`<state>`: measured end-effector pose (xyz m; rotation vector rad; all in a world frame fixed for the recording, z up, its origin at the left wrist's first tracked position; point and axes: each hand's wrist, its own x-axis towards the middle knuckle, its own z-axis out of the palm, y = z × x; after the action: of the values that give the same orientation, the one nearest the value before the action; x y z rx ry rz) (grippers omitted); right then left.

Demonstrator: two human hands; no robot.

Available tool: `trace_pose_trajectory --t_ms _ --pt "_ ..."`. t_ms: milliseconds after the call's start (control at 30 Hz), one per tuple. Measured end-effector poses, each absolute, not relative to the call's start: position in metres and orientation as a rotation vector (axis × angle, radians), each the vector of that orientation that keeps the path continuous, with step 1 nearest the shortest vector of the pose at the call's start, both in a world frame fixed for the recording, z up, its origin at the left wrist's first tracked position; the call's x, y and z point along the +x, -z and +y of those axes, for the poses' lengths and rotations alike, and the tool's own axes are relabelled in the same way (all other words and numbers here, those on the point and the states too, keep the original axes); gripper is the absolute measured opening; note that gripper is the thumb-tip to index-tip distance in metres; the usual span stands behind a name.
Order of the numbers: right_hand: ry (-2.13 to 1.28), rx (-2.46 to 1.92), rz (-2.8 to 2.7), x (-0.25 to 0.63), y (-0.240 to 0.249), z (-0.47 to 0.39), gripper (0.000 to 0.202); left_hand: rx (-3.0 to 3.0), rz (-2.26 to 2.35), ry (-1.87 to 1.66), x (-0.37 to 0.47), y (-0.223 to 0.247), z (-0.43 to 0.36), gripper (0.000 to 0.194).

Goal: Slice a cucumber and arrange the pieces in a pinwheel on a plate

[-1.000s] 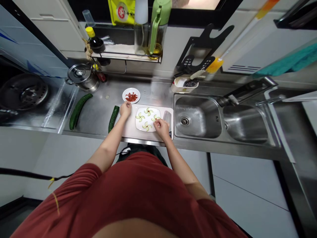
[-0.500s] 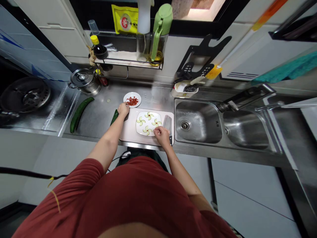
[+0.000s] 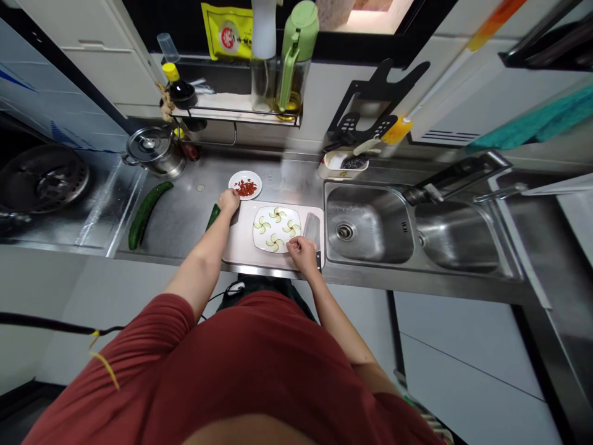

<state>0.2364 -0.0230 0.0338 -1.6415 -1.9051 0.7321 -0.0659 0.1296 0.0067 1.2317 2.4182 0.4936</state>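
Observation:
My left hand (image 3: 228, 201) is closed, its fingertips at the lower left rim of a small white plate (image 3: 237, 177) of chopped red bits (image 3: 246, 187). Whether the fingers grip the rim or a red bit is hidden. My right hand (image 3: 302, 252) is pinched at the lower right edge of a squarish white plate (image 3: 265, 214); what its fingertips hold is too small to tell. On this plate pale green slices (image 3: 274, 242) form several pinwheels with red centres. The plate lies on a pale cutting board (image 3: 238, 239), with a cleaver (image 3: 312, 227) beside my right hand.
A cucumber piece (image 3: 213, 216) lies partly behind my left forearm. A whole cucumber (image 3: 147, 213) and a lidded pot (image 3: 155, 151) are further left. The double sink (image 3: 370, 225) adjoins the board on the right. A rack (image 3: 236, 114) with bottles hangs above the counter.
The view has shifted slightly. Both hands keep nearly the same places by the two plates, and nothing has visibly been picked up or let go.

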Motion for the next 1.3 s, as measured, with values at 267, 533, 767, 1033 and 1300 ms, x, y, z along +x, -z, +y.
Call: trace_pose_trajectory --t_ms 267,533,767,1033,1300 --pt "-0.751 -1.611 -1.895 0.231 -0.034 -0.018 0.016 1.165 2.176 -0.887 -0.051 -0.006 0.117 0.011" --pt "-0.746 -1.558 -1.882 0.222 -0.053 0.006 0.014 0.966 1.820 -1.280 -0.020 -0.026 0.108 0.013" --pt "-0.701 -1.487 -1.874 0.212 -0.078 0.030 0.013 0.968 1.594 -1.340 0.001 -0.058 0.091 0.018" --pt "-0.679 -1.388 -1.868 0.202 -0.108 0.051 0.014 1.299 1.404 -1.351 0.018 -0.084 0.072 0.022" --pt "-0.741 -1.208 -1.810 0.194 -0.124 0.059 0.017 1.488 1.378 -1.311 0.028 -0.104 0.055 0.024"
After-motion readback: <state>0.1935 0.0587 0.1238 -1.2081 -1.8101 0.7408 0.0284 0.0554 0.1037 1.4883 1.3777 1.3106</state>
